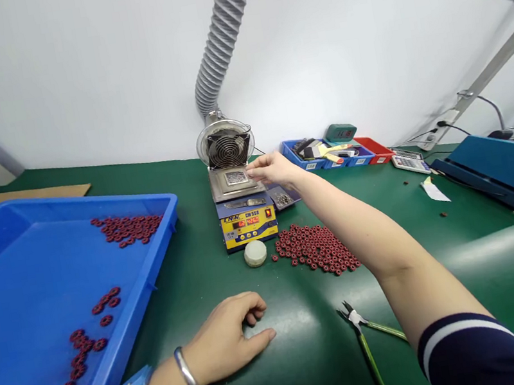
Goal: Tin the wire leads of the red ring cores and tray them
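My right hand [273, 169] reaches to the right edge of a solder pot [236, 177]. Its thumb and fingertips are pinched together, and whatever they hold is too small or hidden to make out. The pot's yellow front panel [249, 225] has a lit red display. My left hand [231, 336] rests on the green table, fingers loosely curled and thumb apart, with nothing in it. Between the hands and the pot lie a round pale disc [255, 253] and a pile of small red-and-black ring-shaped parts [315, 248]. Green-handled side cutters [355, 317] lie with jaws apart under my right forearm.
A large blue tray [156, 234] with scattered red rings stands at left. Behind the pot are a round fan [229, 149] and a grey exhaust hose [225, 22]. Blue bins [323, 162] of tools, a red bin [377, 150] and a calculator [411, 163] sit at back right.
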